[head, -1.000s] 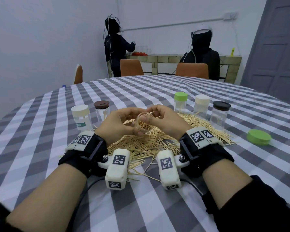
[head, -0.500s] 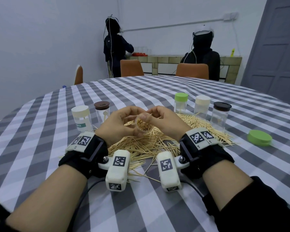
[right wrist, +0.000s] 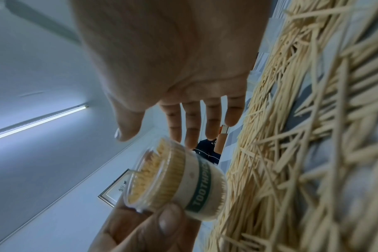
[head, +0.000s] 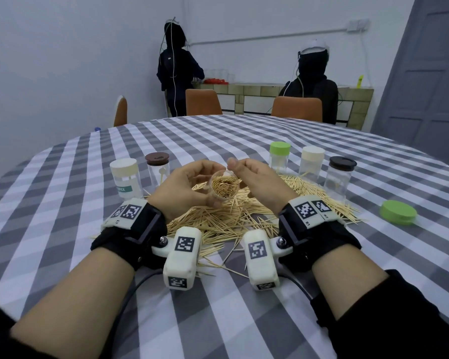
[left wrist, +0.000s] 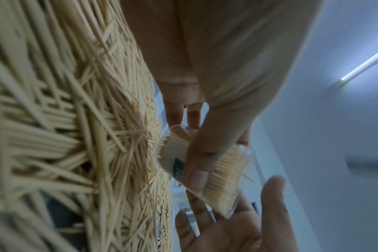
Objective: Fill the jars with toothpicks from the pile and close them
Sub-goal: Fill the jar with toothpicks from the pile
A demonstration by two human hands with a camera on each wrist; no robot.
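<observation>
On a round table (head: 244,141) under a grey-and-white checked cloth, in a pale-walled room with orange chairs (head: 202,102), the left hand (head: 182,187) grips an open, toothpick-packed jar (head: 224,186) above the toothpick pile (head: 231,216) near the table's near edge, while the right hand (head: 259,182) hovers beside it with fingers relaxed and apart.
</observation>
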